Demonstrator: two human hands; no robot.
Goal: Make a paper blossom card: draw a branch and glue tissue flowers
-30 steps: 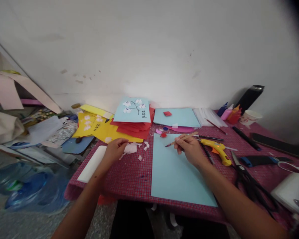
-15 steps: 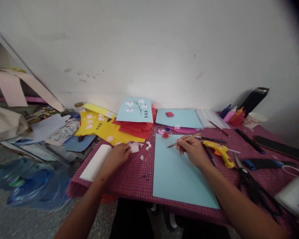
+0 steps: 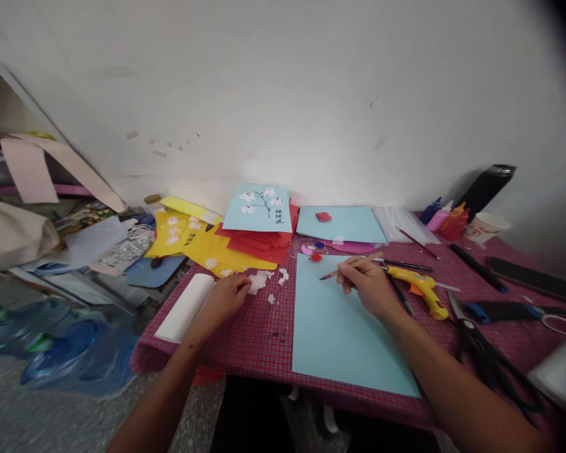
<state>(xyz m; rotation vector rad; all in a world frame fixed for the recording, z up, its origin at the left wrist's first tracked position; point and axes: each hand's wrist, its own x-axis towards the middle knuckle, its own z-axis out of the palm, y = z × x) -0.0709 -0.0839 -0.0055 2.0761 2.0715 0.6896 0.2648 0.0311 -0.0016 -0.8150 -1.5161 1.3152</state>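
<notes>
The right hand [image 3: 364,282] holds a brush [image 3: 332,274] over a blue sheet [image 3: 337,333] on the table [image 3: 252,340]; the left hand [image 3: 226,297], half curled, is beside paper scraps [image 3: 258,282], its grip impossible to tell.

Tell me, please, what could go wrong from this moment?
The brush in the right hand has a dark tip close to the blue sheet, so a careless dip might leave an unwanted mark. The small red dish at the sheet's top edge could be bumped, perhaps staining it. The left hand is by loose paper scraps and may scatter them.
</notes>
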